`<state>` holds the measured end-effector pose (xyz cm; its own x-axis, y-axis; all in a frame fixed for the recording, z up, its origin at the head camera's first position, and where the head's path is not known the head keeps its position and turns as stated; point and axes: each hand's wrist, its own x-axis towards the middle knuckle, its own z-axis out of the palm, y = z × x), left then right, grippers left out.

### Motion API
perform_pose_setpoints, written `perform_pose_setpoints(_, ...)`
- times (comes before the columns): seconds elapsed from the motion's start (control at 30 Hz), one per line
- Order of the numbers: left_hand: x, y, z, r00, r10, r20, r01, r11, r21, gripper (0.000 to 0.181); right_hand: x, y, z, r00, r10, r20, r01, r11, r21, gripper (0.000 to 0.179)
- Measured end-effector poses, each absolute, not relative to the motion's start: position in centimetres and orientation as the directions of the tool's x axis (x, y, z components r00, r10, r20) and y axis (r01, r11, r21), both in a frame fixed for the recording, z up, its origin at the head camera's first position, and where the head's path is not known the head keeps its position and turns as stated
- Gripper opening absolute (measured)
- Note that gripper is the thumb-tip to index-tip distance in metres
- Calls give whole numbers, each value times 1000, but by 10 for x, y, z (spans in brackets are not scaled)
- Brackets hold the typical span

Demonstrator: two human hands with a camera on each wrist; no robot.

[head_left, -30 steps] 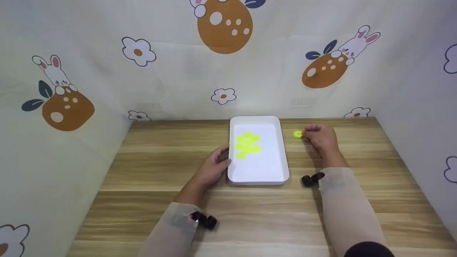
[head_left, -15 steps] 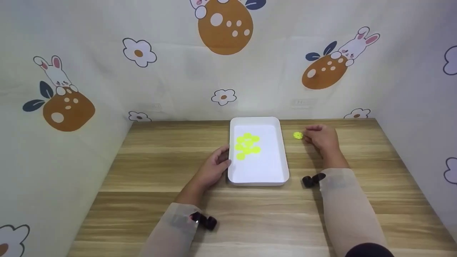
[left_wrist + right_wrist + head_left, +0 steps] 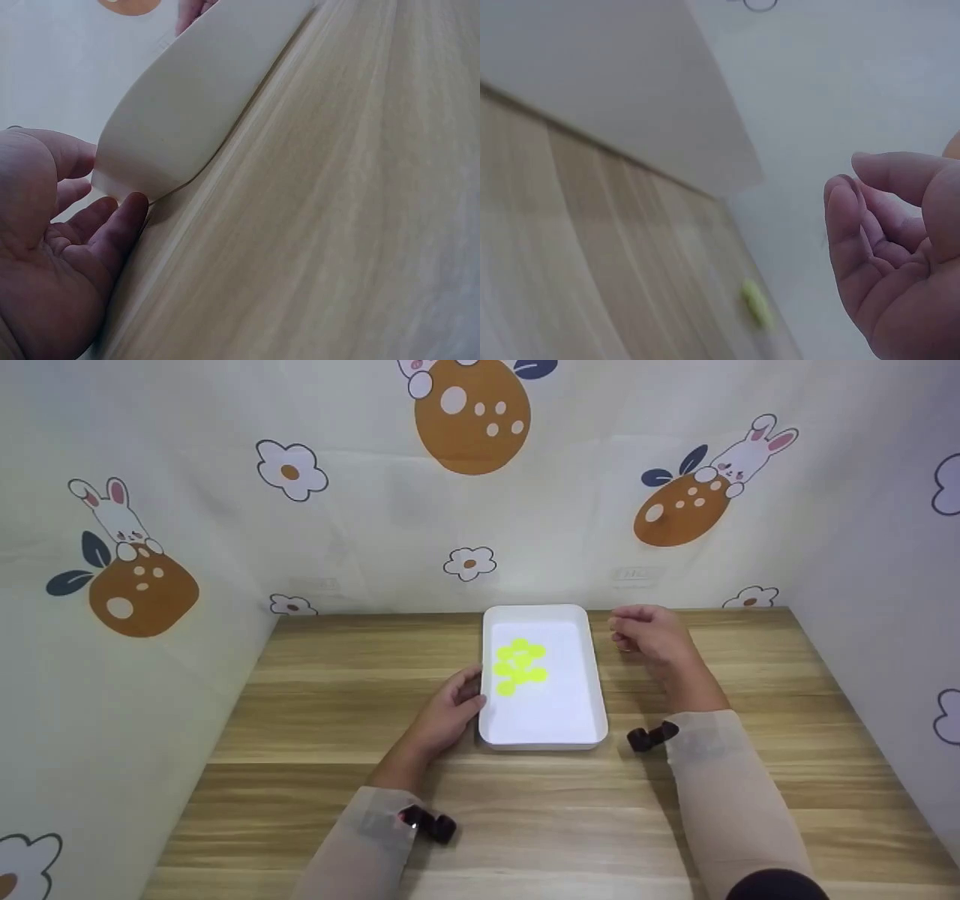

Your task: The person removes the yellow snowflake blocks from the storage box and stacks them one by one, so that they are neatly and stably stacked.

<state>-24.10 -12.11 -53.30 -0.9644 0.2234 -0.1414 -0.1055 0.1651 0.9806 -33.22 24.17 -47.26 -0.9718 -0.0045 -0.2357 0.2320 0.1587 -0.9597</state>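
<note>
Biggest thing around is the printed backdrop (image 3: 360, 514), rising past both hands, then the wood table (image 3: 315, 712) under them. The white tray (image 3: 559, 714) sits between the two hands, its far end right up by the backdrop, so not much room beyond it; can't tell if they touch.

The left hand (image 3: 446, 709) has thumb and fingers bent onto the tray's left edge, holding it. The right hand (image 3: 652, 634) is just off the tray's other side near the far end: fingers loosely curled, thumb tip close to the index tip, small gap, nothing visible in it.

Inside the tray, a bunch of yellow pieces (image 3: 522, 662) is packed toward the left-hand side, leaving bare tray floor on the right-hand side. One loose yellow piece (image 3: 756, 304), blurry, lies on the wood by the right hand near the table's back edge; the head view doesn't show it, so the hand is probably covering it.

Step in hand looks like picking up that single piece while the left steadies the tray. That'd call for a low, careful pinch, with the backdrop close behind the fingers and the tray wall beside them. Tons of elbow room toward the person, though.
</note>
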Motion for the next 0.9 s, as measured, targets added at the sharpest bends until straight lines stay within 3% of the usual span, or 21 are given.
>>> perform_pose_setpoints(0.27,-240,-120,-536,-963,242,-120,-84,151,985,61,-325,215,-457,-984,-79,-162,146,175,-974,40)
perform_pose_setpoints(0.73,-241,-122,-535,-962,251,-109,-77,136,988,60,-341,166,-450,-952,-193,-240,194,228,-954,32)
perform_pose_setpoints(0.9,-240,-122,-535,-964,240,-114,-81,141,987,60,-352,152,-452,-935,-199,-294,226,306,-925,37)
